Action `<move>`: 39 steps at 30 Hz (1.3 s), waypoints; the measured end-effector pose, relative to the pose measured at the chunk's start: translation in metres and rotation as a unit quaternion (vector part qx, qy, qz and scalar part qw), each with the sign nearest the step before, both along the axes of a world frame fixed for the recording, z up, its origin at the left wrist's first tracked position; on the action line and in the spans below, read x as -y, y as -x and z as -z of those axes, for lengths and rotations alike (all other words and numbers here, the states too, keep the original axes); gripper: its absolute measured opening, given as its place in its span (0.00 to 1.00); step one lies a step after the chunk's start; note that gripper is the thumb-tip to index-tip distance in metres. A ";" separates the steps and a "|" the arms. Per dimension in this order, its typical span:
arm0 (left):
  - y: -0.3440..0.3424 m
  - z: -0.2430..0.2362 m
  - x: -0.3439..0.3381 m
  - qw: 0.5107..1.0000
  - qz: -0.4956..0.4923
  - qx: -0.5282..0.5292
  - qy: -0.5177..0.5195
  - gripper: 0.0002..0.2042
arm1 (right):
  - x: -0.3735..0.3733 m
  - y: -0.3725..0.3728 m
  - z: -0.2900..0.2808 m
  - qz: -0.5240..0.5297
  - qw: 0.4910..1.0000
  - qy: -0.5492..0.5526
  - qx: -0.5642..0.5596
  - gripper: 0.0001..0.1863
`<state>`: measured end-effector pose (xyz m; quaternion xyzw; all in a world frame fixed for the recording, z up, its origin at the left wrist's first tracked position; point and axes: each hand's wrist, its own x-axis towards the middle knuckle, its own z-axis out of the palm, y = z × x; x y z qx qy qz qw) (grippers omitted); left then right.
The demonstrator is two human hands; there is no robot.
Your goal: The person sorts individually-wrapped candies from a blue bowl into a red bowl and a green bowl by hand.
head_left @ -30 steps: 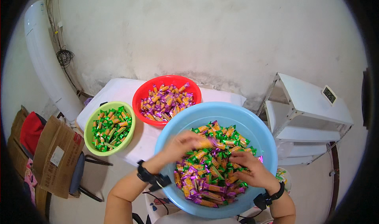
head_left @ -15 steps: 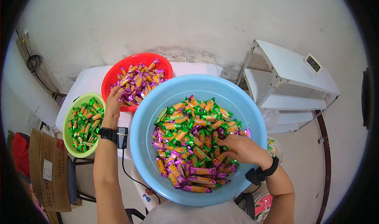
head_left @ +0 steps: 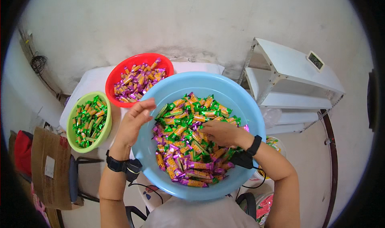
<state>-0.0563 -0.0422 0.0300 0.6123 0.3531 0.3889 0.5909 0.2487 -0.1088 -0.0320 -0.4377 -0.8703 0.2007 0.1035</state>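
As the blue basin (head_left: pixel 245 107) sits close, apparently for reach, the right hand (head_left: pixel 224 133) touches wrapped sticks (head_left: pixel 199 165), grip unclear, while the left hand (head_left: pixel 131 125) hovers, fingers parted.

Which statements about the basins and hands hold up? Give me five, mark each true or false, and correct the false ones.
1. The blue basin holds both green packets and purple packets. True.
2. The green basin stands to the left of the red basin. True.
3. The green basin shows only purple packets. False: the packets visible in it are green.
4. The right hand is over the blue basin's packets, while the left hand is by that basin's left rim. True.
5. The blue basin is the smallest of the three. False: it is the largest.
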 end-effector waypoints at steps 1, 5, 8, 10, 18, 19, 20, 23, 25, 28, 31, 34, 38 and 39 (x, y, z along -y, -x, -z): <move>0.000 0.000 0.005 1.000 -0.007 -0.003 0.001 0.18 | 0.002 0.005 -0.008 -0.012 1.000 -0.001 -0.027 0.19; -0.005 0.003 0.021 1.000 0.022 -0.002 0.003 0.19 | 0.003 0.040 -0.027 -0.070 0.997 0.007 -0.022 0.20; -0.013 -0.001 0.027 0.999 0.028 0.042 0.012 0.19 | -0.005 0.074 -0.010 -0.151 0.983 -0.014 -0.105 0.19; -0.015 -0.002 0.029 0.998 0.024 0.053 0.012 0.19 | -0.008 0.095 0.006 -0.185 0.979 -0.089 0.020 0.16; 0.009 0.022 0.031 1.000 0.012 -0.009 -0.001 0.18 | -0.029 0.091 0.025 -0.146 0.977 -0.124 -0.093 0.04; 0.012 0.027 0.033 0.999 0.029 -0.031 -0.032 0.16 | -0.029 0.088 0.021 -0.150 0.976 -0.127 -0.093 0.04; 0.014 0.030 0.037 0.998 0.035 -0.039 -0.041 0.16 | -0.028 0.086 0.010 -0.109 0.980 -0.121 -0.117 0.04; 0.006 0.023 0.045 0.949 0.066 -0.181 -0.250 0.17 | -0.027 0.076 -0.023 -0.054 0.978 -0.135 -0.150 0.05; 0.000 0.022 0.047 0.938 0.081 -0.188 -0.279 0.17 | -0.024 0.072 -0.043 0.017 0.976 -0.026 -0.216 0.05; 0.001 0.019 0.038 0.955 0.086 -0.164 -0.233 0.17 | -0.018 0.071 -0.042 0.056 0.956 0.044 -0.284 0.06; 0.014 0.022 0.010 0.960 0.056 -0.135 -0.240 0.17 | -0.007 0.074 -0.045 0.114 0.932 0.103 -0.329 0.10; 0.033 0.022 -0.042 0.990 -0.125 -0.048 -0.033 0.16 | 0.019 0.071 -0.051 0.010 0.978 0.120 -0.171 0.15; 0.073 0.066 -0.142 0.980 -0.178 0.070 0.054 0.19 | 0.055 0.089 -0.026 -0.157 0.985 0.069 0.001 0.18; 0.077 0.072 -0.159 0.980 -0.160 0.094 0.068 0.20 | 0.055 0.091 -0.027 -0.155 0.985 0.073 0.000 0.18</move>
